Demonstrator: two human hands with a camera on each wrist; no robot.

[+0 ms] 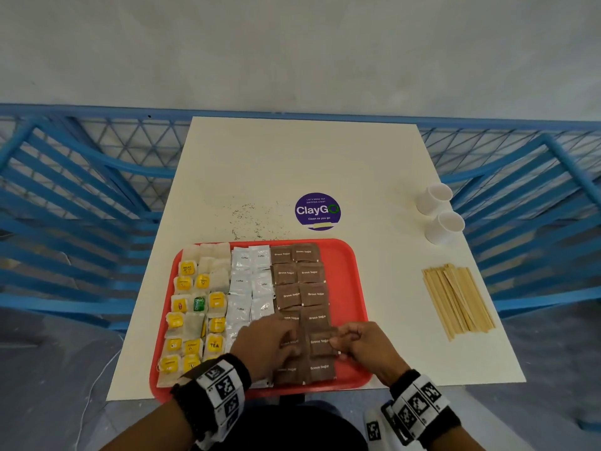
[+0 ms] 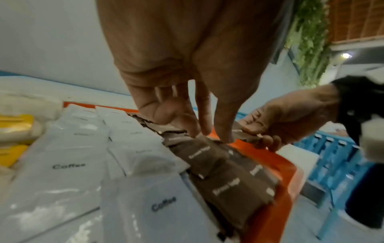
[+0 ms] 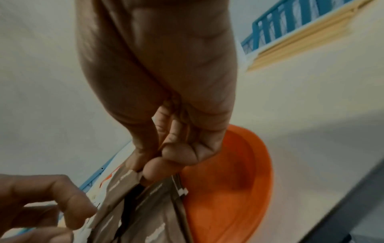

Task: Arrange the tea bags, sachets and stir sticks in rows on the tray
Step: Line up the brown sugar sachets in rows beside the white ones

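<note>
A red tray [image 1: 351, 288] holds columns of tea bags [image 1: 195, 307], white coffee sachets [image 1: 240, 281] and brown sugar sachets [image 1: 297, 275]. My left hand [image 1: 289, 340] lies over the near end of the brown columns, its straight fingertips [image 2: 205, 129] pressing on a brown sachet [image 2: 199, 152]. My right hand [image 1: 336, 345] pinches the right edge of the neighbouring brown sugar sachet [image 1: 320, 345] between thumb and forefinger [image 3: 149, 169]. That sachet [image 3: 124, 180] lies slightly lifted at the pinched edge. Wooden stir sticks [image 1: 458, 299] lie in a loose bundle on the table, right of the tray.
Two white paper cups [image 1: 434, 198] [image 1: 445, 227] stand at the table's right edge, beyond the sticks. A purple round sticker [image 1: 317, 210] and scattered tea crumbs [image 1: 253, 219] lie behind the tray. Blue railings surround the cream table [image 1: 292, 164]. The tray's right strip is bare.
</note>
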